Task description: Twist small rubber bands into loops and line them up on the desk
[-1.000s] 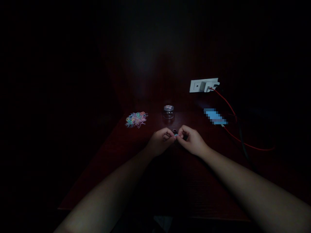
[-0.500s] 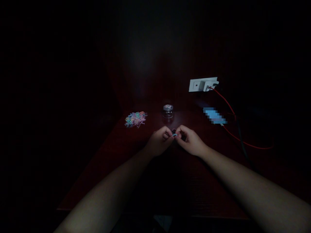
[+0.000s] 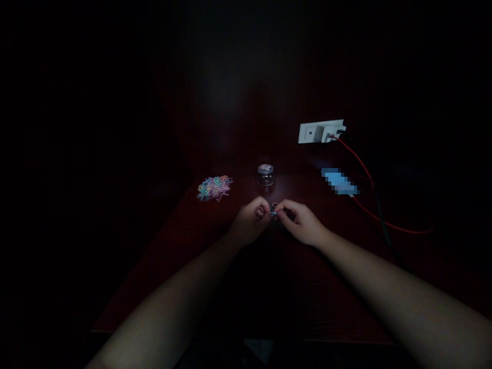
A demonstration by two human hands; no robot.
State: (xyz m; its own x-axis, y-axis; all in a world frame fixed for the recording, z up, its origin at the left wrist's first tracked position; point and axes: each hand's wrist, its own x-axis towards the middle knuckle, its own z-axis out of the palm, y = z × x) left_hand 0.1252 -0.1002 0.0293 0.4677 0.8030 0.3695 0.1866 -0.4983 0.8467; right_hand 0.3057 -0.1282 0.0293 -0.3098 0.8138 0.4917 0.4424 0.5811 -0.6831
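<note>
Dim room, work in mid-course at a dark red table [image 3: 180,225]

Near the table's middle, the left hand [image 3: 251,220] and right hand [image 3: 302,223] are held close together, with a narrow gap between the fingertips. Above the far edge, a white wall socket [image 3: 308,133] is seen, with a red cable [image 3: 358,156] plugged in. By the far left corner, a heap of coloured bands [image 3: 214,188] is spread. Toward the far edge's right part, a pixelated blue device [image 3: 340,182] is laid; at its middle, a lidded jar [image 3: 265,177] is stood, its contents unclear. Just beyond the fingertips, a pink ring [image 3: 274,204] is seen. Between the hands, a blue band [image 3: 273,213] is pinched at both ends. Its handling is judged unfinished: neither end is released yet, and the heap is left loose.
</note>
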